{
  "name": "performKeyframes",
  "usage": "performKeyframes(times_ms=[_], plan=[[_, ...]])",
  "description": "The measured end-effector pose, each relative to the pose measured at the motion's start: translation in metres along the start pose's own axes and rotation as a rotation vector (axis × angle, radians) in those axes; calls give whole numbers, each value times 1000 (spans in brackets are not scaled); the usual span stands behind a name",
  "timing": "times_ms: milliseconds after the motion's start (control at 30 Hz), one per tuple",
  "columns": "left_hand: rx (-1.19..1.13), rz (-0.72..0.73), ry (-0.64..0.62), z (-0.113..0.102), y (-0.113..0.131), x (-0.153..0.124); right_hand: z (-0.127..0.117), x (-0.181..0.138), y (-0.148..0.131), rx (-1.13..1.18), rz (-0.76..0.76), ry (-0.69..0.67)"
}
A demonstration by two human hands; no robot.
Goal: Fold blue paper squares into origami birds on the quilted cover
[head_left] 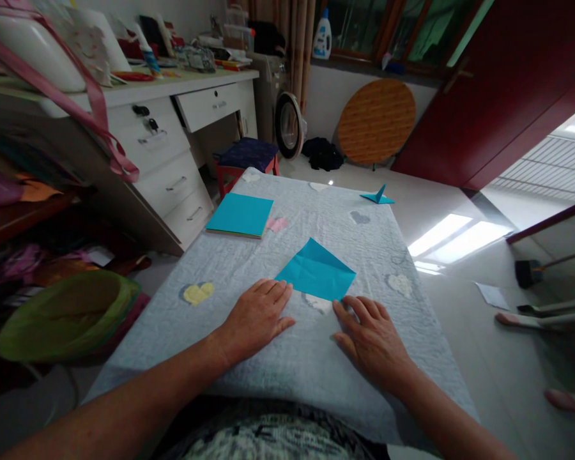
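A blue sheet of paper [316, 271] lies on the cloth-covered table in front of me, one corner pointing away, with faint creases across it. My left hand [261, 313] rests flat at its left corner, fingertips touching the edge and thumb stretched out. At the near right corner, my right hand [367, 335] lies with fingers apart, its index fingertip at the paper's edge. Neither hand grips anything. Farther back on the left sits a stack of square paper [242, 215], blue on top. A small folded blue paper figure [378, 195] stands near the far right corner.
The table wears a pale quilted cloth [239, 268] with heart shapes. A stool [246, 156] stands beyond its far left end, beside a white desk [158, 153]. To the left is a green-lined bin [67, 313]; a round wooden tabletop [377, 121] leans on the far wall.
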State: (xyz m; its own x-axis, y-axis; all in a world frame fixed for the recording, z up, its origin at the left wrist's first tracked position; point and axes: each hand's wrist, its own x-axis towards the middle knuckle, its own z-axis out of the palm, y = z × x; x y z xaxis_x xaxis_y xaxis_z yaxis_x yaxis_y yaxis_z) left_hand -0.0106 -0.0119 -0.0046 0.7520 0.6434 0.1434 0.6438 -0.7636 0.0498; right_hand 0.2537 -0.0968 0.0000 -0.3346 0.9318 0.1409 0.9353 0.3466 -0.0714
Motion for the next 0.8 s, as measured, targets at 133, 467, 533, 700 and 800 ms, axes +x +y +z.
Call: performKeyframes(times_ms=[133, 467, 533, 700, 800], plan=[[22, -1, 21, 0, -1, 0, -4, -10, 9, 47, 14, 33], [-95, -115, -8, -16, 0, 18, -3, 44, 21, 237, 290, 147], [-197, -127, -29, -17, 3, 26, 4, 51, 19, 268, 334, 112], [-360, -145, -80, -16, 9, 47, 16, 57, 12, 432, 300, 185], [-400, -136, -30, -11, 9, 55, 17, 56, 8, 488, 184, 323]])
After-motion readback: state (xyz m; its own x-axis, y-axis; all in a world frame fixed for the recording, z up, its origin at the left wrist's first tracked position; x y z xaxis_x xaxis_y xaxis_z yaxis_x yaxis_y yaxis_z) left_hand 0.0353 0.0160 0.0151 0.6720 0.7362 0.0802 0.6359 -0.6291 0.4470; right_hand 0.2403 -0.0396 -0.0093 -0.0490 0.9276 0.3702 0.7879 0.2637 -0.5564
